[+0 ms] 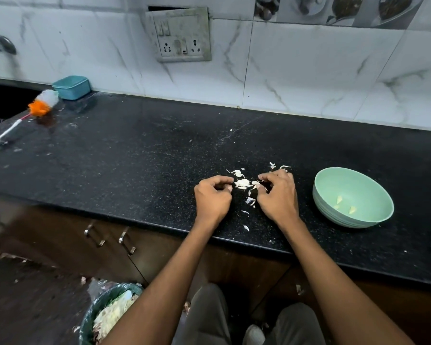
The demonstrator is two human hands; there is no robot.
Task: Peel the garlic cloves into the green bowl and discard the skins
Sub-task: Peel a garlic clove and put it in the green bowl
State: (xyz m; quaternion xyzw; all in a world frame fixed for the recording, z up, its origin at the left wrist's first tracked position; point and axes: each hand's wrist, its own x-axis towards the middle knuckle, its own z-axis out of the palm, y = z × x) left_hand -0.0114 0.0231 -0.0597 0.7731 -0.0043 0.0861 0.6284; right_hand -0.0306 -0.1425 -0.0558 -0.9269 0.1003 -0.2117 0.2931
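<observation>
- The counter point(139, 155) is black polished stone, speckled with fine pale flecks and dusted with crumbs.
- Papery white garlic skins point(241, 182) lie scattered on it in thin, curled flakes, most of them bunched between the two hands, a few strays nearer the counter's front edge.
- The left hand point(212, 198) rests on the stone just left of the skins, fingers curled inward with the tips close to the thumb; whether anything is held inside them cannot be told.
- The right hand point(278, 195) sits just right of the pile, fingers curled and pinched down among the flakes; whether it holds a skin or a clove is too small to tell.
- The green bowl point(373, 195) stands to the right of the right hand, apart from it: smooth matte pale green, round, with faint ribs on its outer wall.
- A few peeled garlic cloves point(345, 204), pale yellow and wedge-shaped, lie in its bottom.
- Down on the floor to the left, a round bin point(105, 310) with a dark liner holds a heap of pale scraps.
- The wall behind is glossy white tile with grey veining; no writing can be read anywhere.
</observation>
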